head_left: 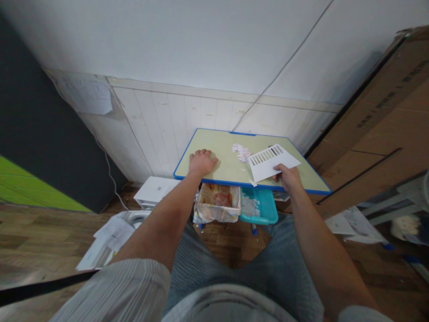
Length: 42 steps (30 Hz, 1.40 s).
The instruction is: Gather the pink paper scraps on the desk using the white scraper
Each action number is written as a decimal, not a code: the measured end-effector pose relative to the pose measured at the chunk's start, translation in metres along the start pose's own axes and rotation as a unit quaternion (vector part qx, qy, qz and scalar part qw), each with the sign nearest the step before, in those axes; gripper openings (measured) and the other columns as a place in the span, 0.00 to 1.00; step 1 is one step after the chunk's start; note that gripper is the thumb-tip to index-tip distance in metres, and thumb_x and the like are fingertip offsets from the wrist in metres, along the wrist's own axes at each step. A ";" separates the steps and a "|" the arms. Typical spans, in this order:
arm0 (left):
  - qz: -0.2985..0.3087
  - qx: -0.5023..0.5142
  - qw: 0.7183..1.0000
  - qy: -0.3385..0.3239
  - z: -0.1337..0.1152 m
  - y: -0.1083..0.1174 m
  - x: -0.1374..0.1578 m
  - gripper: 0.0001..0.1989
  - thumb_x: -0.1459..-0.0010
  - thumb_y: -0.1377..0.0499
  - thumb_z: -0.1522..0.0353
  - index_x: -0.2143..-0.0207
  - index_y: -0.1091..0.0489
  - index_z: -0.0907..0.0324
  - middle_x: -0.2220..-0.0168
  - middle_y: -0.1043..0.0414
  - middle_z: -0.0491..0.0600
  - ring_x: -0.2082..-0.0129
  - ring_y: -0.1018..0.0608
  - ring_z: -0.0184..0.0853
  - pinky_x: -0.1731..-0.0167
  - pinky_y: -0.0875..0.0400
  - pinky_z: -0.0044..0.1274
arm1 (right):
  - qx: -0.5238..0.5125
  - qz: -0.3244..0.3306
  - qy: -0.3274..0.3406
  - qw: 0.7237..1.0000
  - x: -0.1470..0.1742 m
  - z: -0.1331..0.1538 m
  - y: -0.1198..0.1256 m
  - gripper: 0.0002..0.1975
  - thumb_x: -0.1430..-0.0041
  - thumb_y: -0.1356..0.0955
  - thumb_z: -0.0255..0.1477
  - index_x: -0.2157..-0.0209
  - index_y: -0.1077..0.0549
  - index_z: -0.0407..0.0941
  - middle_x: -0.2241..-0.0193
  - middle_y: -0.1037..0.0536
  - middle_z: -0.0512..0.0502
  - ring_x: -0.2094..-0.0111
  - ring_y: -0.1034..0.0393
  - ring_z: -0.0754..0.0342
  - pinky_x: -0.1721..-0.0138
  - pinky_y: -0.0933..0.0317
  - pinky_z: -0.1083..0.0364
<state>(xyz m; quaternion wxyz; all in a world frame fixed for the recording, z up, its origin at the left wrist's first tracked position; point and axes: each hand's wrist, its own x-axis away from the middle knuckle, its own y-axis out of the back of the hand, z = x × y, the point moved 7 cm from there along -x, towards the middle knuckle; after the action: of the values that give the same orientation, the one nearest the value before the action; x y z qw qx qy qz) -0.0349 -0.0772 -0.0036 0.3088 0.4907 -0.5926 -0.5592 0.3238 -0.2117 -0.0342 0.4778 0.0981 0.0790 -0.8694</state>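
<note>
My left hand (pixel 202 162) lies on the left part of the small table (pixel 221 146), palm down with its fingers spread, holding nothing. In my right hand (pixel 287 175) is a white card (pixel 270 164) with a row of slots cut along its far edge, gripped at its near right side and tilted above the tabletop. Just left of the card sits a crumpled heap of pinkish-white paper bits (pixel 241 152). Something dark peeks out behind the card's far edge, too covered to name. A small pale scrap (pixel 254 183) hangs at the card's near left corner.
Below the table's near edge are a lined bin (pixel 217 218) and a turquoise tray (pixel 259 220) with white scraps inside. A white box (pixel 156 190) and papers (pixel 115 232) stand at the left. Large cardboard (pixel 378 116) leans at the right. A cable (pixel 291 56) runs down the wall.
</note>
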 end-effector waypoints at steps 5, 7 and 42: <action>0.001 -0.003 1.000 0.002 0.000 -0.002 0.000 0.33 0.15 0.48 0.55 0.20 0.23 0.61 0.16 0.26 0.64 0.17 0.28 0.59 0.18 0.32 0.52 | 0.003 0.007 -0.004 1.000 0.000 -0.001 -0.002 0.21 0.61 0.21 0.39 0.64 0.23 0.49 0.79 0.21 0.52 0.82 0.33 0.52 0.84 0.37 0.54; 0.000 -0.002 1.000 0.000 0.000 -0.002 0.000 0.33 0.16 0.48 0.55 0.21 0.23 0.62 0.16 0.26 0.64 0.17 0.28 0.59 0.18 0.32 0.53 | 0.003 0.013 -0.003 1.000 0.001 -0.001 -0.003 0.21 0.60 0.20 0.39 0.63 0.23 0.49 0.79 0.21 0.52 0.82 0.32 0.52 0.84 0.36 0.54; -0.004 0.011 1.000 0.003 -0.001 0.000 0.002 0.31 0.16 0.46 0.55 0.21 0.22 0.55 0.16 0.25 0.63 0.17 0.28 0.59 0.18 0.33 0.52 | 0.047 0.035 0.003 0.998 0.006 0.007 0.000 0.23 0.58 0.17 0.39 0.61 0.22 0.50 0.79 0.19 0.53 0.82 0.29 0.51 0.81 0.30 0.53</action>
<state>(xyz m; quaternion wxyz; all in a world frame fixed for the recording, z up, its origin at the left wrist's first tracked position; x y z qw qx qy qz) -0.0348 -0.0792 -0.0035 0.3028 0.4980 -0.5960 -0.5524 0.3200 -0.2183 -0.0292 0.5029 0.1255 0.0356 -0.8544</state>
